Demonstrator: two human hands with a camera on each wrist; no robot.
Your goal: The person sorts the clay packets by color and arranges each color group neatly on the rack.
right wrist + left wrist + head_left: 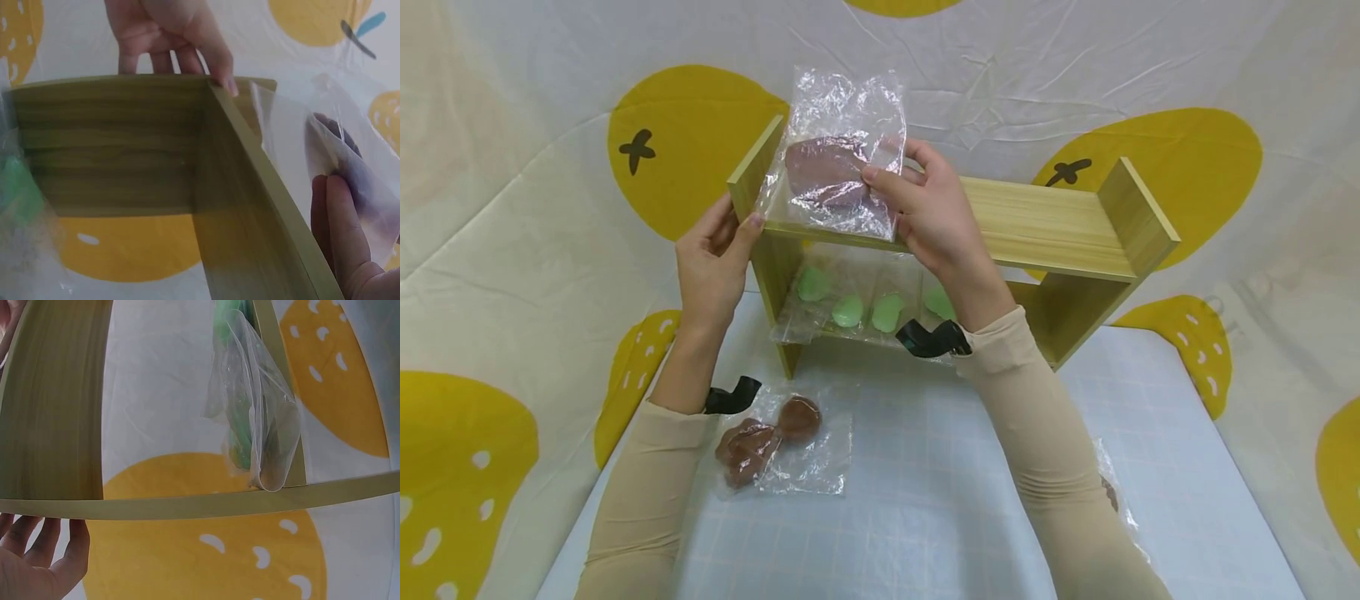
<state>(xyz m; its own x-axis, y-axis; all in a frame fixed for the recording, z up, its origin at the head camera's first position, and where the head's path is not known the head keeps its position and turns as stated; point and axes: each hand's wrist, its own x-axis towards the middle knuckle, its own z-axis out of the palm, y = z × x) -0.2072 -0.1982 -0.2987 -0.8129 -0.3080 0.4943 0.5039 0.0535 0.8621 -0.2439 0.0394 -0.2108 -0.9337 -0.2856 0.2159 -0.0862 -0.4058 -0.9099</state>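
Note:
A clear plastic bag with a flat brown piece inside is held up at the left end of a small wooden shelf. My right hand pinches its right side between thumb and fingers, overlapping the brown piece's edge. At the shelf's left side panel, my left hand grips the wood, thumb at the front edge and fingers behind. In the right wrist view, the left hand shows beyond the panel, and the right fingers press the bag.
Several clear bags with green pieces lean on the lower shelf board. On the blue-white tablecloth lies a bag with brown pieces. Another bag is partly hidden by the right sleeve. A patterned cloth hangs behind the shelf.

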